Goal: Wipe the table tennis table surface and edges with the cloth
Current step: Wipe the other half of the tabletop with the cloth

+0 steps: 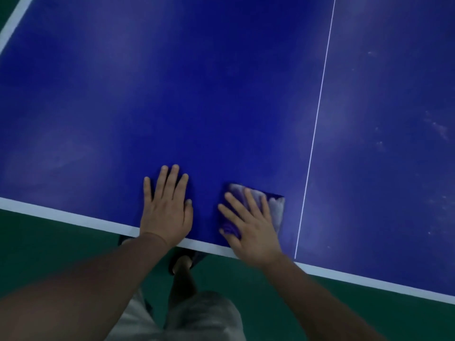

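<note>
Both hands are laid flat near the table's near edge: left hand (166, 206) with fingers straight and spread, pressed bare on the blue top, nothing held; right hand (250, 225) with fingers straight and splayed, pressed onto the folded purple cloth (275, 205), which lies on the surface just inside the white edge band (61, 215) and short of the thin white centre line (317, 114). Risks, as judged: the cloth is only pinned by flat fingers, not gripped, so it could be bunched or left behind on a fast stroke; a pull toward the body could drag it off the edge onto the floor; the cloth's far right part looks pale, possibly loaded with dust, so grime could be smeared rather than lifted unless it is refolded; the bare left palm could leave prints on the top. Surface: hazy streaks are seen across the left half, and pale specks (440, 130) right of the centre line, so that side is judged not yet done. Beyond the table, dark green flooring (49, 247) is seen; lighting is dim and detail is soft.
</note>
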